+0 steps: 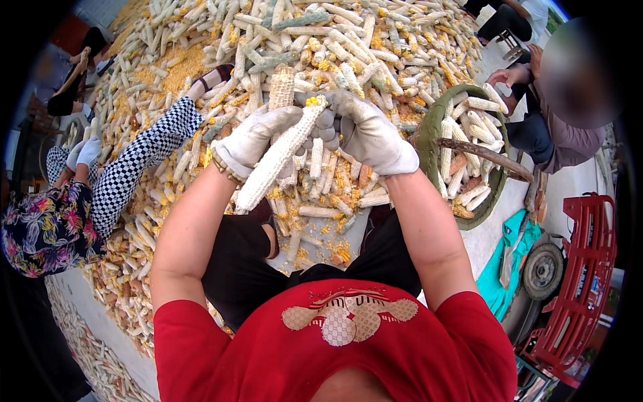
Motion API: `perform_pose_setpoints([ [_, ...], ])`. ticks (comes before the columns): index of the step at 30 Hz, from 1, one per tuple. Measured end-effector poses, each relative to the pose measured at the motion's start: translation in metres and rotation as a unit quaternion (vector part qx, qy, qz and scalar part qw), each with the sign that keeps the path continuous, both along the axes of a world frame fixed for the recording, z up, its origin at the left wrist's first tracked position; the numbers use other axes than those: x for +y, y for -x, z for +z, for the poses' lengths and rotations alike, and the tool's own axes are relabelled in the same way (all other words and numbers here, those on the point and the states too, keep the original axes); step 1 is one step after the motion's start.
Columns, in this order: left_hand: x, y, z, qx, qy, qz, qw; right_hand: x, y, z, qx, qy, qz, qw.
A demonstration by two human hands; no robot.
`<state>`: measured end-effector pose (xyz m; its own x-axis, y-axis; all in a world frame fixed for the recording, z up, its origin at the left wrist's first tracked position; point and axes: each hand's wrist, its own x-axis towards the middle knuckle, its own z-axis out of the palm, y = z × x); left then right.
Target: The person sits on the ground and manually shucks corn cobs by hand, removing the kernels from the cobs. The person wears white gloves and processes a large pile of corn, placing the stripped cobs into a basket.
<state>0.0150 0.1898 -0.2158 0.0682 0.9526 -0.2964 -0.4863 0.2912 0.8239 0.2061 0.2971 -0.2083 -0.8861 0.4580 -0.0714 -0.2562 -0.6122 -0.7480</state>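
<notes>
My left hand (260, 134), in a pale work glove, grips a long white corn cob (276, 163) that slants across the palm. A few yellow kernels (313, 101) cling to its far tip. Behind the fingers stands a tan cob (282, 88); whether the left hand also holds it cannot be made out. My right hand (371, 131), gloved too, curls its grey-coated fingers around the tip of the white cob. Below both hands, a heap of corn cobs (331, 37) spreads out, with loose kernels (341, 251) on the floor between my feet.
Right of my hands stands a green-rimmed basket (427, 125) of cobs, its wooden handle (482, 153) arching over. A person (567, 140) sits beyond it. At left, another person in checked trousers (145, 156) sits by the heap. A red cart (577, 286) and teal sheet (502, 266) lie at right.
</notes>
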Motion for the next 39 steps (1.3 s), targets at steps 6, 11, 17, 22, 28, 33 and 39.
perform_pose_setpoints([
  [6, 0.0, -0.015, 0.011, 0.045, -0.017, -0.004, 0.999, 0.012, -0.001, -0.023, 0.001, -0.044, 0.032, 0.999],
  [11, 0.002, -0.01, 0.015, 0.092, -0.049, 0.028, 0.994, 0.005, 0.0, -0.003, -0.026, -0.051, 0.028, 0.998],
  [17, 0.012, -0.015, -0.005, 0.264, -0.084, 0.112, 0.954, 0.006, 0.003, -0.016, -0.065, -0.08, -0.015, 0.995],
  [22, 0.013, -0.023, -0.005, 0.26, -0.084, 0.083, 0.958, 0.014, 0.007, -0.034, -0.101, -0.086, -0.011, 0.991],
  [28, 0.006, -0.023, 0.005, 0.301, -0.086, 0.084, 0.946, 0.004, 0.008, -0.02, -0.1, -0.092, -0.001, 0.991],
  [33, 0.01, -0.023, -0.001, 0.326, -0.097, 0.059, 0.939, 0.009, 0.009, -0.042, -0.098, -0.092, -0.015, 0.991],
  [39, 0.007, -0.021, -0.001, 0.332, -0.081, 0.074, 0.937, 0.004, 0.011, -0.025, -0.114, -0.158, 0.009, 0.981],
])
